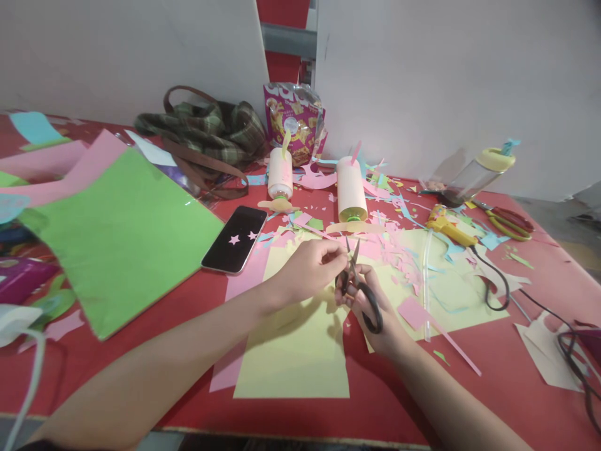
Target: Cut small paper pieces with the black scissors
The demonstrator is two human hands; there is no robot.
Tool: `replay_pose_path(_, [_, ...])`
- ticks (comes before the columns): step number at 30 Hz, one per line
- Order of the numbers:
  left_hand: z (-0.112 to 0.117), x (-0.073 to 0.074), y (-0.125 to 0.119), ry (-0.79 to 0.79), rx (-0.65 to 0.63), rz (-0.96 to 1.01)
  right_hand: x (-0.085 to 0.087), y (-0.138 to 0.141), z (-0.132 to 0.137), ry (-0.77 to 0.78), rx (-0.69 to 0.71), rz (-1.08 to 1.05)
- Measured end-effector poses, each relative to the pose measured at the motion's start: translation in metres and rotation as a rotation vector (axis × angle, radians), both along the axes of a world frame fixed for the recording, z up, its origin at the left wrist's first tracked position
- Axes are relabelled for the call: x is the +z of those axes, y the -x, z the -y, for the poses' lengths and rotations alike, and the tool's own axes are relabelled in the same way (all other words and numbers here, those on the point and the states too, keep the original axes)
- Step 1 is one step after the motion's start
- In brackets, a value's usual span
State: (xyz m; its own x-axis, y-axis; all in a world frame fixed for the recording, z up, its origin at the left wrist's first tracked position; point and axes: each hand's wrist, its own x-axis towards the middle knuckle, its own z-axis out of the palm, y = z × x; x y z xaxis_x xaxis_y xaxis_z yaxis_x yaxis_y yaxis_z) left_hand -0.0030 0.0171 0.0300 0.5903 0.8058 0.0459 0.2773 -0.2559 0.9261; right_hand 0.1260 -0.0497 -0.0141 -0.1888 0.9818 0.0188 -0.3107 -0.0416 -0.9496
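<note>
In the head view my right hand (375, 310) is wrapped round a pair of scissors (370, 305) with black handles. Their blades point away from me and stand apart. Just left of the blades, my left hand (317, 266) is pinched closed; whatever its fingertips hold is too small to make out. Below both hands lies a pale yellow paper sheet (295, 363), partly over a pink sheet (228, 363). Small pink paper stars (233, 240) rest on the dark screen of a phone (235, 254) to the left.
Behind my hands stand two paper-wrapped cylinders (351, 188) amid paper scraps (399, 257). A yellow glue gun (448, 227), its cord, pliers (509, 222) and a tilted bottle (479, 175) are right. Green paper (126, 238) lies left; a plaid bag (211, 128) and snack pouch (295, 119) sit behind.
</note>
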Motion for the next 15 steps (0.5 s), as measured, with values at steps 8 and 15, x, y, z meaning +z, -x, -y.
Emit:
replay_pose_path(8, [0.0, 0.0033, 0.0004, -0.025, 0.021, -0.01, 0.0013, 0.001, 0.0001, 0.026, -0.014, 0.012])
replay_pose_path(15, [-0.004, 0.0088, 0.006, -0.104, -0.031, -0.116, 0.0027, 0.0018, 0.0012, 0.038, 0.003, 0.013])
